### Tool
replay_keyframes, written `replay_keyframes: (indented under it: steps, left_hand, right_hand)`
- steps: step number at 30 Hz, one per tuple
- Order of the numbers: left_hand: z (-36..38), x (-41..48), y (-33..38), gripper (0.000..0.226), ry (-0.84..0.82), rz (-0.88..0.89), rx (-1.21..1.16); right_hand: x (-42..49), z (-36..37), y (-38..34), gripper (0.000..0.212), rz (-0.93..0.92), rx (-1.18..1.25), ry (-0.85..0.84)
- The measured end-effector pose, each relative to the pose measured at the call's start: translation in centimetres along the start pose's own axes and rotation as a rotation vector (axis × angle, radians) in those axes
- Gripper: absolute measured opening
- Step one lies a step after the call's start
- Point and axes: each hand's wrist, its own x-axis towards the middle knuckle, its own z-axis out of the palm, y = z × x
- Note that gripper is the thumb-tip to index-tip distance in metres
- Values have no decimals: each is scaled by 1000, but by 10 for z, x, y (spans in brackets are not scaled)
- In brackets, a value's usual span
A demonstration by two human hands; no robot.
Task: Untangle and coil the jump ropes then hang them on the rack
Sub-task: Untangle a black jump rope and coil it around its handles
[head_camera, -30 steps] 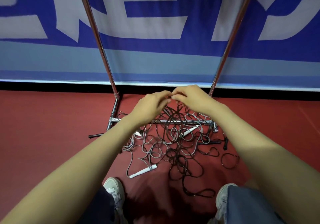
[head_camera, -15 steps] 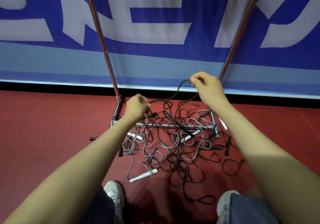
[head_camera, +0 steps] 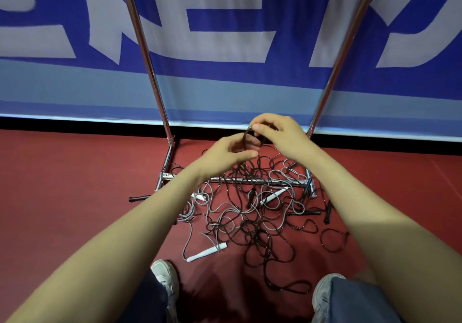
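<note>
- a left shoe [head_camera: 165, 276] and a right shoe [head_camera: 325, 290] are noted at the near edge of the red floor [head_camera: 62, 197], set apart on either side of the heap. the stance is judged to keep the whole pile within reach of both arms.
- a white handle [head_camera: 207, 252] with a grey cord is found just beyond the left shoe, at the near fringe of the heap.
- the jump ropes [head_camera: 250, 212] are recorded as one tangle of black and grey cords on the floor, draped over and around the base bar [head_camera: 250, 179] of the rack. none is seen coiled and none hung.
- the left hand [head_camera: 225, 158] is held above the far side of the heap, fingers curled loosely round a black rope [head_camera: 246, 137] that drops from it into the tangle. it is judged to serve as the guide through which the cord is fed.
- the right hand [head_camera: 280, 135], just beyond the left, is closed in a pinch on the same black rope at the top of a small loop. whether a coil is being started or a strand merely lifted free cannot be told.
- the rack's two chrome uprights [head_camera: 147, 55] are seen rising past the hands. its top rail is out of view.
- a blue and white banner [head_camera: 225, 22] is noted along the far edge of the floor.
- the task is judged to be at an early stage.
</note>
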Motion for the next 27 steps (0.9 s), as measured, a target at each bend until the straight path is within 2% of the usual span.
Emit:
replay_keyframes:
  steps: [1,3,5,7,9,11,12,14,15,16,17,19,20,21,24,27]
  left_hand:
    - [4,2,-2,14,7,1,-17]
    - [2,4,-12,3,92,-41,187]
    - [-7,1,-29,12,111,-177,502]
    - [-16,-2,-42,19,149,-303,602]
    - [-21,-3,-40,19,306,-302,547]
    - [-23,0,-28,19,472,-231,432]
    - [-21,1,-18,21,498,-179,407]
    - [-13,1,2,21,428,-94,370]
    - [-7,0,9,18,364,-56,349]
    - [-1,-1,15,15,311,-10,352]
    - [2,-3,19,13,276,44,380]
    - [4,-4,25,14,250,161,469]
    - [2,-4,28,15,258,196,482]
    - [0,-2,26,14,272,196,453]
    - [-10,-5,3,14,222,4,315]
    - [-14,-17,-42,6,-153,-301,484]
  right_hand:
    - [1,-1,-1,11,0,20,41]
    - [2,-4,-2,11,31,67,132]
    - [3,-9,-2,12,75,155,234]
    - [4,-14,0,13,140,119,271]
    - [5,-16,10,15,244,-114,162]
    - [3,-16,23,17,355,-430,-21]
    - [0,-14,25,24,374,-542,-102]
    - [-3,-10,24,60,307,-529,-215]
    - [-4,-5,19,72,245,-407,-252]
    - [-5,-1,14,74,191,-268,-277]
    - [-5,4,11,67,152,-164,-297]
    - [-4,9,5,31,100,-150,-313]
    - [-3,9,4,13,93,-156,-280]
    - [-1,7,5,7,100,-125,-232]
    - [3,-3,5,23,121,51,-34]
    - [8,-18,4,21,153,305,256]
